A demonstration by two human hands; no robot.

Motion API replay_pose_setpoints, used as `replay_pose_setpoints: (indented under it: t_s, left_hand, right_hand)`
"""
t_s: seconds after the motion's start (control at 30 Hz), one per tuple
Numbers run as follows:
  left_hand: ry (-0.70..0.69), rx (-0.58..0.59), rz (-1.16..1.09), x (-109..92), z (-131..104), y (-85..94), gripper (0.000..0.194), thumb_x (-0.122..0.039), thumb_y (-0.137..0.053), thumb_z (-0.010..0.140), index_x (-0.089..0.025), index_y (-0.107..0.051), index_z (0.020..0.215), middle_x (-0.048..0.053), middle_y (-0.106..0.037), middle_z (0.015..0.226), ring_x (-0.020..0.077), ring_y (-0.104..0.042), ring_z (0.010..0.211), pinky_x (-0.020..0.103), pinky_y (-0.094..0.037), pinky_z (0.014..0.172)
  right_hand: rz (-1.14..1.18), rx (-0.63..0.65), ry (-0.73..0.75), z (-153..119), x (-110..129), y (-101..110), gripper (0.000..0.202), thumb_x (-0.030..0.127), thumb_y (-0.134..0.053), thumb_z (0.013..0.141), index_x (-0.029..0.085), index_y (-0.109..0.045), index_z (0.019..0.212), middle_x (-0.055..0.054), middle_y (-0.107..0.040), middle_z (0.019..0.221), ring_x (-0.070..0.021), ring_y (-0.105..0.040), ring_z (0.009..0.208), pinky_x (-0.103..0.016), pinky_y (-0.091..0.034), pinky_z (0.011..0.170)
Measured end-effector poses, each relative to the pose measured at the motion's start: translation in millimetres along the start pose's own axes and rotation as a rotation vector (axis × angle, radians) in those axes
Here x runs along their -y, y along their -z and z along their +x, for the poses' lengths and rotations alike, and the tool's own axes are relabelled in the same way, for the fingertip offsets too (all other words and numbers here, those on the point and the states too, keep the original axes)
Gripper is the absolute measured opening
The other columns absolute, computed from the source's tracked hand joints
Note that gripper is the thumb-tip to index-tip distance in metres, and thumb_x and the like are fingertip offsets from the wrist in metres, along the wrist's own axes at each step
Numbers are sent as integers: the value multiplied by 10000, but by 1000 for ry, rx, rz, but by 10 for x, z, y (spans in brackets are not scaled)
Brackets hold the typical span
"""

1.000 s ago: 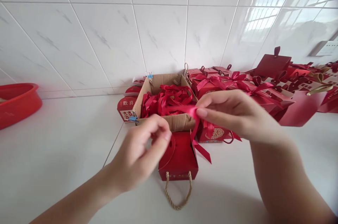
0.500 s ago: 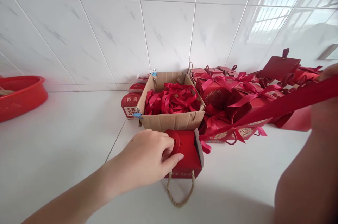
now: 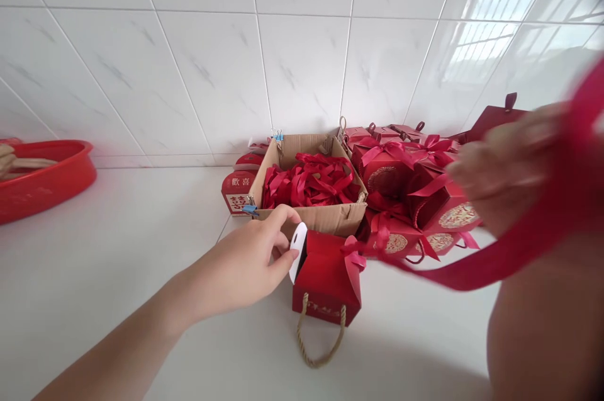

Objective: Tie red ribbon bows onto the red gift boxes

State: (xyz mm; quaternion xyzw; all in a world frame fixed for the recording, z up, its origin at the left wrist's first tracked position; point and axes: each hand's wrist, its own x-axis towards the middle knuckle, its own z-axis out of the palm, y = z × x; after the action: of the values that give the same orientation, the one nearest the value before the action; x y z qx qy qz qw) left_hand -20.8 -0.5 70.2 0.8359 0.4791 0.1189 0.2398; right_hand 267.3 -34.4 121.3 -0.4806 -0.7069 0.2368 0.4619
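On the bench (image 3: 141,275), a cardboard box (image 3: 325,220) full of red ribbons (image 3: 314,180) stands against the tiled wall just behind the small red gift box (image 3: 325,275), with finished boxes (image 3: 391,168) crowding its right and a red basin (image 3: 56,180) (something pale lies inside) well off left. The left hand (image 3: 264,256) pinches the gift box's side flap between thumb and fingers; the right hand (image 3: 509,168), blurred, is by a long ribbon (image 3: 476,272) running to that box, its grip unclear.
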Motion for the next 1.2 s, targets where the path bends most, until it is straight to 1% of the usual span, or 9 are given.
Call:
replay_pose_setpoints:
  t_s: [0.1,0.17,0.27,0.5,0.7,0.9,1.03,1.1,1.2]
  left_hand:
    - [35,17,-20,1,-5,11,282,-396,-422,881,-273,-434,1134,-29,-675,729,130,-472,489,227,-325,461]
    - [59,19,-34,-23,-15,27,302,-420,-419,882,-264,-440,1141,-5,-683,772,147,-527,550,237,-352,496]
    - [103,67,-29,-66,-32,57,334,-448,-403,891,-286,-394,1183,-11,-683,805,140,-499,537,242,-358,496]
    - [128,58,7,-46,-40,53,321,-471,-385,905,-356,-347,1202,-52,-699,842,131,-483,537,240,-361,506]
    - [125,63,19,-32,-44,47,313,-472,-385,906,-365,-347,1198,-63,-709,867,127,-486,530,238,-365,500]
    - [110,74,31,-17,-47,48,362,-476,-380,907,-372,-340,1251,-61,-700,845,121,-456,504,234,-332,472]
    - [85,83,20,-17,-48,45,473,-452,-384,909,-379,-283,1365,-71,-641,718,121,-435,501,226,-305,466]
    - [81,102,18,-21,-42,44,441,-446,-381,906,-355,-364,1337,-76,-545,601,116,-353,463,227,-249,437]
    - [89,128,10,-19,-25,48,330,-477,-380,893,-276,-575,1067,-56,-431,548,107,-247,443,246,-181,418]
  right_hand:
    - [270,157,-18,25,-30,-377,274,420,-523,880,221,-557,695,6,-493,637,-122,-453,575,-276,-360,524]
    - [235,462,-160,73,-63,-628,251,364,-556,857,189,-528,678,28,-439,603,-90,-379,515,-244,-303,479]
    - [120,630,-200,138,-125,-852,272,323,-545,838,175,-487,618,5,-552,655,-80,-413,490,-238,-341,481]
    - [4,651,-191,148,-179,-827,297,243,-502,800,176,-424,521,-65,-699,939,-108,-546,546,-261,-421,544]
    - [-6,628,-213,158,-190,-855,271,258,-501,777,179,-422,530,-53,-680,802,-105,-510,510,-252,-392,491]
    - [-27,607,-236,160,-237,-927,233,271,-505,786,178,-447,581,1,-537,593,-96,-463,494,-225,-348,446]
    - [-69,599,-244,161,-288,-973,184,257,-497,794,179,-469,630,15,-475,595,-94,-441,521,-209,-328,433]
    - [-88,583,-237,162,-307,-981,162,258,-493,801,182,-481,658,19,-467,610,-91,-430,527,-205,-329,433]
    - [-113,570,-235,163,-314,-975,155,266,-494,810,184,-498,678,23,-465,608,-87,-424,517,-204,-339,435]
